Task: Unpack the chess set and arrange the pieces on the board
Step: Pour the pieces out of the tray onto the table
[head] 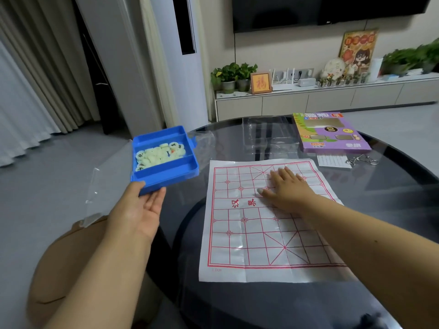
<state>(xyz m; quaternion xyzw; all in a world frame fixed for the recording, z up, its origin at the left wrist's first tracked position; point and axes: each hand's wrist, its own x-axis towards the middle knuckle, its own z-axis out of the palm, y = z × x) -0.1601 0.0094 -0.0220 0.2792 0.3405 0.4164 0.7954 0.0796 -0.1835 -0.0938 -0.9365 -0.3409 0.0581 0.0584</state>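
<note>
A person's two bare forearms reach forward from the bottom of the frame over a dark, glossy round worktop point(392, 186). The left hand point(140, 210), palm up, holds a blue plastic tray point(164, 157) by its near corner, the thumb over the rim and the fingers point(155, 198) underneath; the tray hangs in the air off the worktop's left edge, tilted slightly. Its middle compartment carries a heap of pale round chess pieces point(160, 153), some showing black or red characters, while the narrow compartments on either side look bare. A clear lid point(95, 195) hangs open from the tray's left side.

The right hand point(287, 188) lies flat, palm down, on a paper chess board point(261, 222) printed with a red grid, its fingers straight and spread a little over the far half, holding nothing. The board lies creased from folding on the worktop, directly in front of the person.

Beyond the board sit a clear plastic insert point(270, 134) and, to its right, a purple and green game box point(330, 131). Near the box lie a small white sheet point(332, 161) and a metal wire puzzle point(363, 159). A crumpled clear bag point(204, 143) rests just beside the tray's far corner
</note>
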